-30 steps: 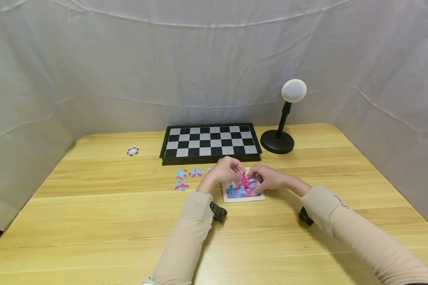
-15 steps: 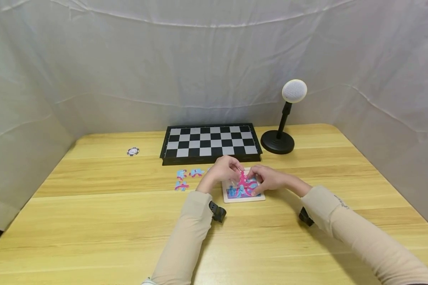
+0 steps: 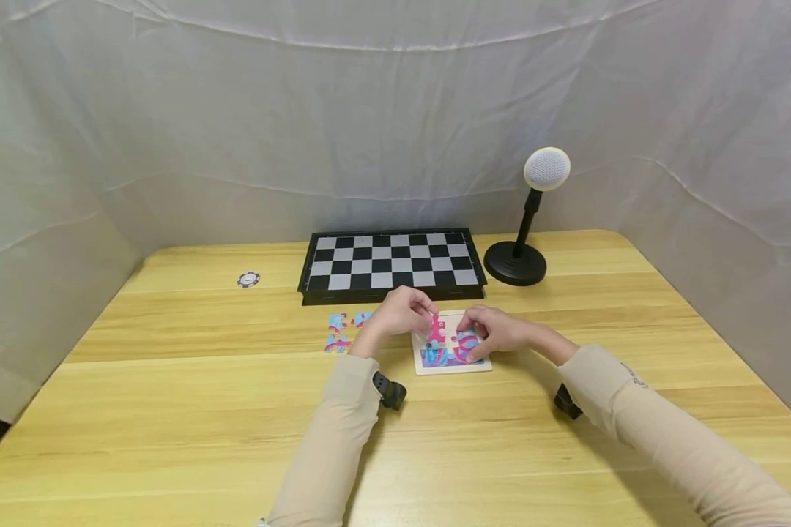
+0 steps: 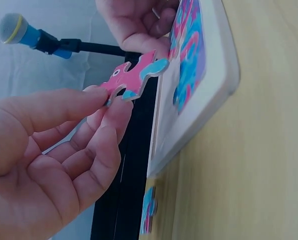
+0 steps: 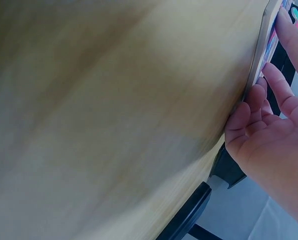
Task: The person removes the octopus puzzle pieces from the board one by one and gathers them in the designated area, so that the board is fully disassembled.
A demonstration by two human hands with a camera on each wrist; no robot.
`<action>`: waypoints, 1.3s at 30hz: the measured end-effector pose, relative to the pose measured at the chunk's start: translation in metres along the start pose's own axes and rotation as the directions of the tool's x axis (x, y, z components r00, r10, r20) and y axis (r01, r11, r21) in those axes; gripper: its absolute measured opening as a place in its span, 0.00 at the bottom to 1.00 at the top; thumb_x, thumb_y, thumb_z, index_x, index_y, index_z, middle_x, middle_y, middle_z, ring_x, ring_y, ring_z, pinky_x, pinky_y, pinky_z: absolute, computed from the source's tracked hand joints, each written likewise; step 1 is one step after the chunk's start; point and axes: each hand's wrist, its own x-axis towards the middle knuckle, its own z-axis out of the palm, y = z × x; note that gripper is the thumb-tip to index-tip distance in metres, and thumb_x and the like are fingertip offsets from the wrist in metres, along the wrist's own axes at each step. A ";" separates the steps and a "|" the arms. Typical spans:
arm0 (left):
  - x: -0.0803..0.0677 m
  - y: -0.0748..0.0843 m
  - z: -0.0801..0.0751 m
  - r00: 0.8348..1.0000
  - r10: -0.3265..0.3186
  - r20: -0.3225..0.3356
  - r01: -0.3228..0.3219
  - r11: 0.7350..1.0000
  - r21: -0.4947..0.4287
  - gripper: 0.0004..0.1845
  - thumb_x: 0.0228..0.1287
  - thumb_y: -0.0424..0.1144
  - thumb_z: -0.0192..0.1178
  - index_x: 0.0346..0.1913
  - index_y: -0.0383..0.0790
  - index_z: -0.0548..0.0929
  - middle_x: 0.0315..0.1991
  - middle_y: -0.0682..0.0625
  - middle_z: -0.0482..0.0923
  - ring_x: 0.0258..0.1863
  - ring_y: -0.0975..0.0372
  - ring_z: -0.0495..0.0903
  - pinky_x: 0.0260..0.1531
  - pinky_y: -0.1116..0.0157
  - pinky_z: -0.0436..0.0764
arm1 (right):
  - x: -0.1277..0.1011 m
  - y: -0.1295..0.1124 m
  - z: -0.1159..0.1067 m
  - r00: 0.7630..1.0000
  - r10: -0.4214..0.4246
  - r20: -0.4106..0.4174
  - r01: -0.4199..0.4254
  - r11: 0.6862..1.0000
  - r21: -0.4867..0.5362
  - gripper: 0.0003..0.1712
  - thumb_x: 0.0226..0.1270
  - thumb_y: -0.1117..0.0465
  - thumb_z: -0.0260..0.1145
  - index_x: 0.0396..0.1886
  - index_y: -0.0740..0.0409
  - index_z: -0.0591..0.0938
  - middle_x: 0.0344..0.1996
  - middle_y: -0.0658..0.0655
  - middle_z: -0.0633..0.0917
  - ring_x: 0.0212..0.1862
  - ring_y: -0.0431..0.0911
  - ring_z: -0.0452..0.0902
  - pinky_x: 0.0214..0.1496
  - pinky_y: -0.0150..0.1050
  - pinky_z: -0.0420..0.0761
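Observation:
In the left wrist view my left hand [image 4: 54, 145] pinches a pink jigsaw piece [image 4: 136, 76] with a printed eye and pale blue patches between thumb and fingers. The piece is tilted and raised off the pale puzzle tray [image 3: 453, 370]. Along the tray's near side lie fitted blue, purple and pink pieces [image 4: 191, 57], and bare tray bottom shows behind them. My right hand [image 3: 499, 331] rests at the tray's right side, thumb and index finger touching the fitted pieces. Its other fingers bend against the tray's edge in the right wrist view.
Several loose jigsaw pieces [image 3: 337, 342] lie left of the tray, partly behind my left hand. A black-and-white chessboard [image 3: 391, 263] stands behind. A round-headed microphone on a black stand [image 3: 515, 263] is at the back right, a poker chip [image 3: 248, 279] at the back left.
My left hand has moved slightly left with the pink jigsaw piece, uncovering bare tray bottom in the middle. My right hand has stayed in place on the tray.

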 end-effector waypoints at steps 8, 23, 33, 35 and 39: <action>-0.005 -0.007 -0.009 0.999 -0.037 -0.031 0.036 0.998 -0.042 0.08 0.48 0.25 0.62 0.35 0.33 0.81 0.25 0.48 0.77 0.20 0.62 0.71 0.26 0.65 0.76 | -0.001 -0.001 -0.001 1.000 0.011 0.002 -0.011 1.000 0.001 0.25 0.48 0.57 0.72 0.43 0.65 0.74 0.31 0.55 0.70 0.31 0.46 0.63 0.33 0.35 0.64; -0.026 -0.026 -0.032 0.995 -0.059 -0.079 0.055 0.997 -0.052 0.08 0.49 0.24 0.61 0.34 0.32 0.81 0.25 0.48 0.77 0.21 0.63 0.72 0.25 0.66 0.76 | -0.001 -0.001 -0.001 1.000 0.011 0.003 -0.011 1.000 -0.005 0.26 0.47 0.56 0.72 0.44 0.64 0.74 0.30 0.53 0.70 0.31 0.45 0.63 0.33 0.35 0.64; -0.042 -0.036 -0.049 0.989 -0.095 -0.109 0.090 0.995 -0.050 0.07 0.51 0.24 0.59 0.36 0.30 0.81 0.26 0.47 0.78 0.21 0.61 0.74 0.28 0.64 0.77 | -0.001 -0.001 0.000 1.000 0.007 0.000 -0.007 1.000 -0.004 0.26 0.47 0.56 0.72 0.44 0.64 0.74 0.29 0.53 0.69 0.30 0.45 0.62 0.32 0.35 0.64; -0.045 -0.038 -0.052 0.989 -0.101 -0.111 0.095 0.994 -0.056 0.07 0.51 0.24 0.59 0.35 0.30 0.81 0.25 0.47 0.78 0.22 0.61 0.75 0.28 0.64 0.77 | -0.001 -0.001 0.000 1.000 0.010 0.002 -0.010 1.000 -0.003 0.26 0.47 0.56 0.72 0.43 0.64 0.74 0.29 0.52 0.69 0.30 0.45 0.62 0.32 0.35 0.64; -0.048 -0.042 -0.057 0.988 -0.101 -0.113 0.095 0.994 -0.056 0.06 0.50 0.24 0.60 0.34 0.30 0.82 0.25 0.47 0.80 0.22 0.60 0.77 0.27 0.63 0.78 | -0.001 -0.002 0.000 1.000 0.012 0.001 -0.012 1.000 0.001 0.26 0.47 0.56 0.72 0.43 0.63 0.74 0.29 0.52 0.69 0.30 0.44 0.62 0.32 0.35 0.63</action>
